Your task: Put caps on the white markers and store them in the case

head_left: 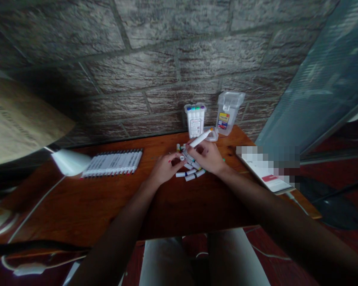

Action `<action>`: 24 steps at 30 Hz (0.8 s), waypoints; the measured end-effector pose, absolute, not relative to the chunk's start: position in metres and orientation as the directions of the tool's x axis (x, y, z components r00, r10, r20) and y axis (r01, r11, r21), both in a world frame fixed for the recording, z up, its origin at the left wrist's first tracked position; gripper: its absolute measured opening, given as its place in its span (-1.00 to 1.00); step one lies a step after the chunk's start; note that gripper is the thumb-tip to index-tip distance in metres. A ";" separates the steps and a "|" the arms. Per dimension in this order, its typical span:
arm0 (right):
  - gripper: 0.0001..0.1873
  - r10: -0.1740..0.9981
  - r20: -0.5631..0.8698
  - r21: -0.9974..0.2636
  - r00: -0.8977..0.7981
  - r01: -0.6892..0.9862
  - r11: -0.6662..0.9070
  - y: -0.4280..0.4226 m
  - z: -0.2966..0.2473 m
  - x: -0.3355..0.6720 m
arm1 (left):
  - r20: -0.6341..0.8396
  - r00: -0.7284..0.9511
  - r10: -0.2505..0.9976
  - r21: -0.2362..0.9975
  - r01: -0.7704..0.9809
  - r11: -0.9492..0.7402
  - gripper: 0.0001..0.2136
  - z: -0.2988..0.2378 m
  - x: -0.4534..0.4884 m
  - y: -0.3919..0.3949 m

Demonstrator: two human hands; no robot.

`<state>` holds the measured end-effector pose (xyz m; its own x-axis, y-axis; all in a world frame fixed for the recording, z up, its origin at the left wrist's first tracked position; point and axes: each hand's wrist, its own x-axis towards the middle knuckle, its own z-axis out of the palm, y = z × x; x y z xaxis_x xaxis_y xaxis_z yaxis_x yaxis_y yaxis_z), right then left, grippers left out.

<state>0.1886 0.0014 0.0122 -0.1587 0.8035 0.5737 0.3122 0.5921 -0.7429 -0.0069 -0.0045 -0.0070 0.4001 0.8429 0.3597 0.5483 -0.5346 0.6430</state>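
A white marker (pixel 199 138) with an orange end slants upward in my right hand (pixel 209 155), its orange end pointing away to the upper right. Between the fingers of my left hand (pixel 166 167) is a small white marker cap (pixel 182 158). Both hands are close together over a loose pile of marker caps (pixel 193 174), white with coloured bands. My hands cover part of the pile.
A row of white markers (pixel 113 163) lies side by side on the wooden table (pixel 107 206). At the back stand a clear case of upright markers (pixel 195 121) and a clear plastic container (pixel 229 113), with a shallow clear lid (pixel 211 135) between. A lamp (pixel 71 161) stands left.
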 end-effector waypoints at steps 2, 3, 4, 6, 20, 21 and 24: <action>-0.75 0.809 0.574 -0.758 -0.125 0.293 0.583 0.001 0.014 0.188 | 0.370 0.368 0.853 0.645 0.560 -0.521 -0.86 -0.006 -0.006 -0.006; -0.74 0.814 0.571 -0.767 -0.106 0.284 0.575 0.001 0.015 0.188 | 0.375 0.350 0.858 0.646 0.565 -0.513 -0.85 -0.005 -0.006 -0.007; -0.73 0.820 0.566 -0.777 -0.085 0.278 0.565 0.000 0.016 0.188 | 0.383 0.332 0.862 0.650 0.566 -0.507 -0.84 -0.005 -0.005 -0.008; -0.69 0.832 0.552 -0.795 -0.050 0.269 0.543 0.000 0.019 0.189 | 0.407 0.308 0.860 0.661 0.551 -0.510 -0.82 -0.003 -0.004 -0.010; -0.68 0.825 0.564 -0.808 -0.046 0.179 0.562 -0.008 0.024 0.187 | 0.526 0.335 0.782 0.615 0.485 -0.621 -0.80 -0.004 -0.004 -0.011; -0.67 0.826 0.561 -0.809 -0.054 0.175 0.561 -0.008 0.024 0.187 | 0.525 0.336 0.782 0.613 0.488 -0.621 -0.80 -0.004 -0.004 -0.011; -0.64 0.831 0.554 -0.814 -0.061 0.172 0.555 -0.008 0.024 0.186 | 0.517 0.339 0.786 0.610 0.499 -0.616 -0.82 -0.003 -0.003 -0.012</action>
<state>0.1860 -0.0079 0.0236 -0.0609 0.8306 0.5535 0.1723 0.5550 -0.8138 -0.0030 -0.0123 -0.0030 0.3386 0.7864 0.5167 0.4987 -0.6156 0.6101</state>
